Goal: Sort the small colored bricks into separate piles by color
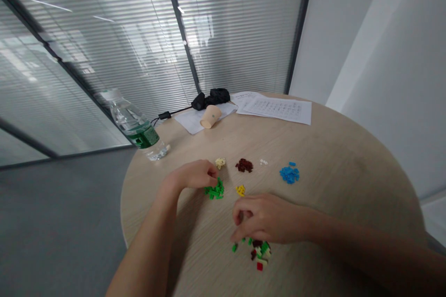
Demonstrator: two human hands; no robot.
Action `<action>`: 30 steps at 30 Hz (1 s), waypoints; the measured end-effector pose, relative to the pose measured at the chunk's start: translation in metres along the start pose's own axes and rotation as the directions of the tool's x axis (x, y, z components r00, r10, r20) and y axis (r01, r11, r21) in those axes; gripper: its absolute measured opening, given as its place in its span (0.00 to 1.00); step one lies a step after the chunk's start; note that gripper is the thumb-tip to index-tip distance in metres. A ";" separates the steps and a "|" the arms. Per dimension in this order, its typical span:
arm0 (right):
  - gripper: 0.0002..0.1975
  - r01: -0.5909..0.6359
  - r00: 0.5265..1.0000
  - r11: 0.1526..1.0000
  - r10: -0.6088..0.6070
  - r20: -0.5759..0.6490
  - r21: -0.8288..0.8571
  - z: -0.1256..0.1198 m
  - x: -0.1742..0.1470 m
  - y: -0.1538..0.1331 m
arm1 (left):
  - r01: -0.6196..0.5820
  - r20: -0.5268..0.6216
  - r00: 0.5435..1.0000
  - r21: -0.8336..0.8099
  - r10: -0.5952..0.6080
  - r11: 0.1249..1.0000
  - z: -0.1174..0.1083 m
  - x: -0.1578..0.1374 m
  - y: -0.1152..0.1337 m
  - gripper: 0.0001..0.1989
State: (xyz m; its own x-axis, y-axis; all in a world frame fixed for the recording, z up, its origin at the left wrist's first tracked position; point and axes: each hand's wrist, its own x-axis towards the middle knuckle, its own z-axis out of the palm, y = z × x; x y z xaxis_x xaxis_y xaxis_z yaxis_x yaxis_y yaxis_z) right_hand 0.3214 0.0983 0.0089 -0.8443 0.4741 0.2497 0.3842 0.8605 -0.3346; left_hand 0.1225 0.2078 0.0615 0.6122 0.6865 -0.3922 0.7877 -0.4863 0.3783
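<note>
My left hand (198, 174) is over the far edge of a pile of small green bricks (215, 190). Its fingers are curled together, and whatever they may pinch is hidden. Lower down, my right hand (259, 219) hovers palm-down with thumb and forefinger bent and a gap between them; I see nothing in it. Just below its fingertips lies a loose green brick (234, 247). Beside that, partly under the hand, is a mixed pile of green, dark brown, cream and red bricks (259, 254). Small yellow bricks (240, 190) lie just beyond the right knuckles.
Cream bricks (220, 163), dark brown bricks (244, 165), white pieces (264, 162) and blue bricks (289, 174) form separate piles farther back. A water bottle (139, 132) stands at the left edge. A tipped paper cup (210, 117), printed sheets (278, 108) and a black bundle (218, 96) lie behind.
</note>
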 end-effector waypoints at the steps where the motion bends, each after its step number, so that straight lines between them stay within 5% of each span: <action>1: 0.14 0.004 1.000 1.000 -0.004 0.006 -0.017 0.000 0.000 0.000 | 0.006 -0.008 1.000 -0.004 -0.006 1.000 0.000 0.000 0.000 0.06; 10: 0.09 -0.006 0.999 1.000 0.007 -0.039 0.021 -0.004 -0.003 0.008 | 0.040 -0.016 0.999 -0.003 -0.040 0.999 -0.001 -0.002 -0.003 0.07; 16: 0.10 -0.042 0.999 0.999 0.043 -0.029 0.021 -0.010 -0.001 0.006 | 0.055 -0.280 0.960 0.107 -0.023 0.993 -0.005 -0.001 0.006 0.12; 19: 0.10 -0.040 0.999 0.999 0.041 -0.023 0.016 -0.010 -0.002 0.007 | -0.034 -0.359 0.931 0.087 0.063 0.996 -0.002 0.004 0.014 0.15; 30: 0.06 -0.121 0.992 0.986 0.125 -0.032 0.111 -0.011 -0.005 0.011 | -0.267 -0.350 0.910 -0.088 0.221 0.960 0.016 0.018 0.024 0.16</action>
State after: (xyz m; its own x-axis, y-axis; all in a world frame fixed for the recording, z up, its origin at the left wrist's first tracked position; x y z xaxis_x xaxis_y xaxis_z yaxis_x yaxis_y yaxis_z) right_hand 0.3337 0.1076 0.0142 -0.7776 0.5835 0.2345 0.4394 0.7709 -0.4611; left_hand 0.1534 0.1994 0.0502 0.7074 0.7065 0.0206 0.5863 -0.6028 0.5412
